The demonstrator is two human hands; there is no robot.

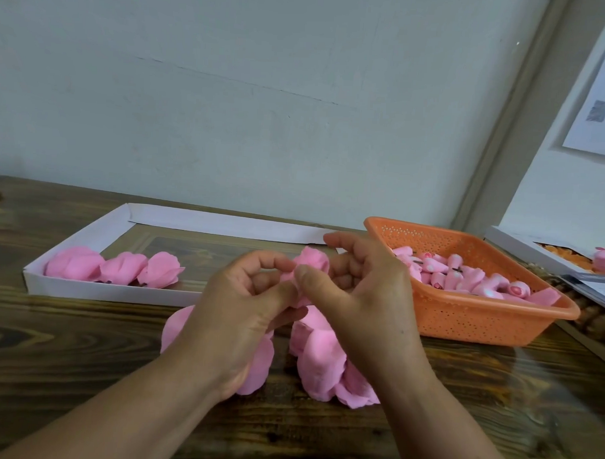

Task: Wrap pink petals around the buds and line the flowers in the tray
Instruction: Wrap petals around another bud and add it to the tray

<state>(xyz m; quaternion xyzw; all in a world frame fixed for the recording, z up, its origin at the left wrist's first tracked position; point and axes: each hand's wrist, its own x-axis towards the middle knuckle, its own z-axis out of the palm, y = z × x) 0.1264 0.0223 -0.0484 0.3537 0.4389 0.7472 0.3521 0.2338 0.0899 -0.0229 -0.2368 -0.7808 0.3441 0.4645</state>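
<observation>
wall [230, 89]: plain pale grey | table [67, 358]: dark wood grain | paper sheet [597, 102]: pinned at right

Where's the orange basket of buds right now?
In the head view the orange basket sits on the wooden table at right, just beyond the right hand, right of the white tray.

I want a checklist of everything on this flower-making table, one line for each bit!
Surface: dark wooden table.
Job's things: white tray holding three finished pink flowers at its left end; orange basket of buds; loose pink petals under the hands.
Clutter: white box with orange pieces, papers at right edge.
Grips: left hand and right hand both pinch a pink flower being wrapped.
Cables: nothing seen.
Surroundings: pale wall, paper sheet pinned up at right.
</observation>
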